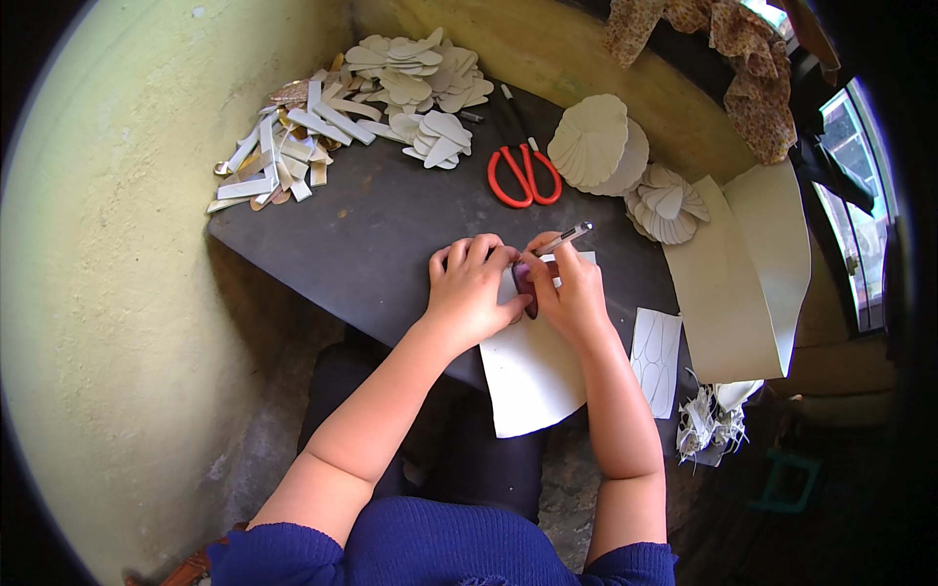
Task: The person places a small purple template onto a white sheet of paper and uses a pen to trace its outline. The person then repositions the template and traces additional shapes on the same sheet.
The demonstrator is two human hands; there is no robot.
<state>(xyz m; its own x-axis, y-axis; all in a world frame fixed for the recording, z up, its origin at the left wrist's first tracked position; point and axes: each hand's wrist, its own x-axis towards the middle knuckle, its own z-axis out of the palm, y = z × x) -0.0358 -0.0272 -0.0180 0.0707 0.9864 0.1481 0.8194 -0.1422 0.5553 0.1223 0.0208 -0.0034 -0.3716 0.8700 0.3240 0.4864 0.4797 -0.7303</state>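
Note:
A white sheet [535,376] lies at the table's front edge, its near end hanging over. On it rests a small dark purple piece with a rounded edge [526,289], partly hidden by my fingers. My left hand [471,288] is closed about this piece, thumb and fingertips pressing it to the sheet. My right hand [570,285] grips a silver pen [565,238] close against the piece's right side. The pen's tip is hidden by my fingers. Beside my right forearm is a white strip with drawn oval outlines [656,361].
Red-handled scissors [525,176] lie beyond my hands on the dark table [342,239]. Cut pale ovals [435,137] and strips [278,156] are heaped at the far left. Fanned stacks of ovals [590,142] and large cream sheets [728,283] are at the right, with scraps [711,420] nearer.

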